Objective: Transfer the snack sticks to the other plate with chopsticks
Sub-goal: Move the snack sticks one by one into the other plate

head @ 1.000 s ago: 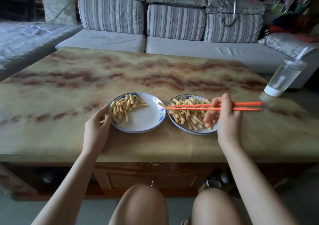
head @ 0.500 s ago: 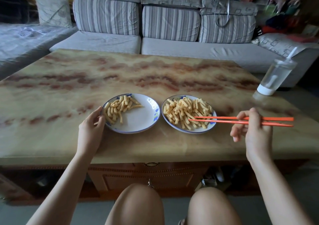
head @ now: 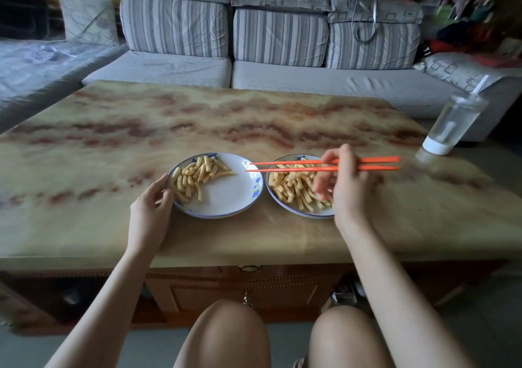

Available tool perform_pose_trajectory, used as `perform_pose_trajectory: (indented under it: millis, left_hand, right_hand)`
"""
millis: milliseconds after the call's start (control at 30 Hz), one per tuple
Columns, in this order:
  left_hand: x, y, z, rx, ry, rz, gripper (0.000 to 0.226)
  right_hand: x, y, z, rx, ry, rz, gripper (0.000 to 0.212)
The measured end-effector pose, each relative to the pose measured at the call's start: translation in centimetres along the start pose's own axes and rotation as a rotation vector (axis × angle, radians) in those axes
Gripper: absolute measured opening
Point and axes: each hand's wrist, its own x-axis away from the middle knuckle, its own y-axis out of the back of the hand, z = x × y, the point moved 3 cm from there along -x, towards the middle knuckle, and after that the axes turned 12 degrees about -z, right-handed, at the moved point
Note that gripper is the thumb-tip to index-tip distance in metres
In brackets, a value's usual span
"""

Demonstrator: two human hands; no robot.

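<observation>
Two white plates with blue rims stand side by side on the marble-patterned table (head: 84, 226). The left plate (head: 226, 198) carries a small heap of yellow crinkled snack sticks (head: 195, 180) on its left half. The right plate (head: 285, 208) is piled with more snack sticks (head: 293, 187). My right hand (head: 344, 184) hovers over the right plate and grips a pair of orange chopsticks (head: 285, 165), held level with nothing between the tips, which reach over the left plate's right rim. My left hand (head: 149, 212) rests against the left plate's rim.
A clear tumbler with a white base and straw (head: 452, 124) stands at the table's far right corner. A grey striped sofa (head: 282, 57) runs behind the table. My bare knees (head: 226, 336) are below the table's front edge.
My right hand has swung the chopsticks left and up from beside the right plate to above it, the tips now reaching the left plate. My left hand has stayed on the left plate.
</observation>
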Motion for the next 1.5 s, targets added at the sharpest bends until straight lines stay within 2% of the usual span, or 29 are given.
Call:
perform_pose_trajectory:
  millis: [300,533,767,933,1200,1500]
  left_hand:
    - [0.0,0.0,-0.2,-0.004,-0.005,-0.011,0.037]
    - [0.0,0.1,-0.3,-0.012,-0.005,-0.012,0.037]
    - [-0.1,0.1,-0.2,-0.012,0.012,-0.002,0.038]
    - [0.0,0.1,-0.2,-0.007,0.024,0.005,0.038]
    - [0.0,0.1,-0.2,-0.01,0.012,0.007,0.038]
    - [0.1,0.1,-0.2,-0.006,0.007,0.013,0.038]
  right_hand:
    - [-0.5,-6.1,-4.0,0.191,-0.066,0.106,0.045]
    - [-0.9,-6.1,-5.1,0.146,-0.14,0.061,0.043]
    - [-0.9,-2.7,-3.5,0.017,-0.152,-0.054,0.04]
    - [-2.1,1.6,-0.9,-0.033,-0.072,-0.142,0.039]
    - [-3.3,8.0,0.3,0.055,0.02,-0.222,0.038]
    - [-2.7,9.0,0.0,0.103,0.036,-0.217,0.039]
